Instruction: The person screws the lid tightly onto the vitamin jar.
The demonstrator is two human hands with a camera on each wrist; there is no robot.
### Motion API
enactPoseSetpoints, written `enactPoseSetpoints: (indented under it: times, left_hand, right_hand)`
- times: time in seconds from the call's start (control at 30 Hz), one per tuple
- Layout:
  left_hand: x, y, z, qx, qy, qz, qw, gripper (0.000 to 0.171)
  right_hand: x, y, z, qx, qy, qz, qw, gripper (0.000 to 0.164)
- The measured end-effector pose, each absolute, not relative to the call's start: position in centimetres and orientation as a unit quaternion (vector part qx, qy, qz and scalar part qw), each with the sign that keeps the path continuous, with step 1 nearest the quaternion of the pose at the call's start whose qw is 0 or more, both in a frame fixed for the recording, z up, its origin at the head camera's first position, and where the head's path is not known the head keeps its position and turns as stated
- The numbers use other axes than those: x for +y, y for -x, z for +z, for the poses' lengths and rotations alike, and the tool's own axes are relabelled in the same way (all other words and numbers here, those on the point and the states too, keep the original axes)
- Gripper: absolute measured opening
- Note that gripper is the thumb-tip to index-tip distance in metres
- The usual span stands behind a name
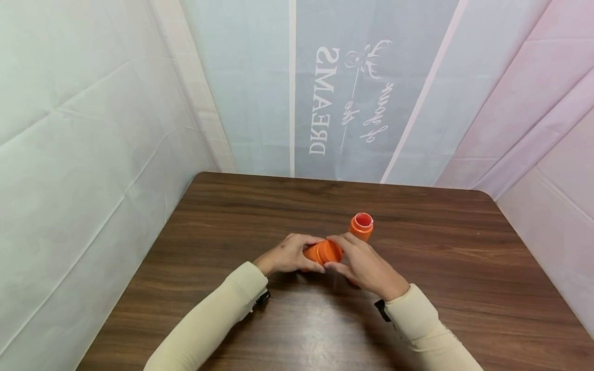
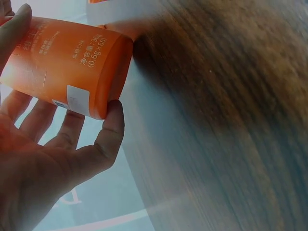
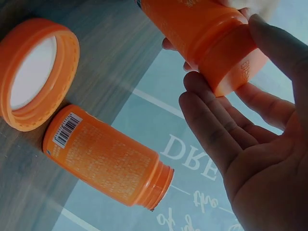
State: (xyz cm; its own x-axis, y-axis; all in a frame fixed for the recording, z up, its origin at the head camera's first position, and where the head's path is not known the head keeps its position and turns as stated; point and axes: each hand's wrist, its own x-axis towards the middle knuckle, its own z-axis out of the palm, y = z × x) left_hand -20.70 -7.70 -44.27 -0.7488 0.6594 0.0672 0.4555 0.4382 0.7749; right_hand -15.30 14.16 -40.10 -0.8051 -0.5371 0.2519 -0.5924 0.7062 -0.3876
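Note:
Held tilted above the table is an orange plastic bottle (image 1: 312,253) with a printed label. My left hand (image 1: 289,252) grips its body, with the bottle's base (image 2: 115,72) facing that wrist camera. At the other end, the thumb and fingers of my right hand (image 1: 368,265) are round the orange screw cap (image 3: 233,62), which sits on the bottle. Just beyond the right hand stands a second orange bottle (image 1: 361,226), uncapped, its mouth showing. Beside it a loose orange cap (image 3: 33,72) lies with its white liner facing up; the right hand mostly hides it in the head view.
The dark wood-grain table (image 1: 241,206) extends around both hands. Behind it hangs a grey-blue cloth (image 1: 260,93) with white lettering, and pale fabric walls (image 1: 93,154) flank the left and right sides.

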Motion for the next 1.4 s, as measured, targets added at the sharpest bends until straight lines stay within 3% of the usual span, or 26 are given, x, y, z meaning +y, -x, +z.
enactPoseSetpoints:
  times: [0.3, 0.47, 0.67, 0.87, 1.13, 1.27, 1.4]
  left_hand:
    - [-7.7, 20.7, -44.2, 0.837, -0.328, 0.419, 0.129, 0.059]
    - [-7.7, 20.7, -44.1, 0.833, -0.335, 0.419, 0.135, 0.060]
    - [-7.7, 20.8, -43.9, 0.840, -0.342, 0.402, 0.125, 0.060]
    - [-7.9, 20.8, -43.8, 0.843, -0.338, 0.399, 0.126, 0.062]
    - [-7.9, 20.9, -43.9, 0.835, -0.331, 0.418, 0.135, 0.059]
    - [-7.9, 20.9, -43.8, 0.835, -0.331, 0.420, 0.133, 0.059]
    - [-7.9, 20.9, -43.7, 0.837, -0.333, 0.413, 0.134, 0.058]
  right_hand:
    - [13.3, 15.7, -40.6, -0.940, -0.222, 0.251, 0.060, 0.043]
    - [13.3, 15.9, -40.7, -0.954, -0.192, 0.222, 0.055, 0.061]
    - [14.5, 15.7, -39.7, -0.938, -0.280, 0.202, 0.005, 0.078]
    - [14.7, 15.7, -39.2, -0.930, -0.330, 0.160, 0.033, 0.065]
    - [13.7, 16.0, -39.9, -0.949, -0.265, 0.164, 0.057, 0.049]
    - [13.2, 16.3, -40.4, -0.959, -0.224, 0.160, 0.065, 0.054]
    - [13.4, 16.4, -40.1, -0.955, -0.240, 0.161, 0.060, 0.065]
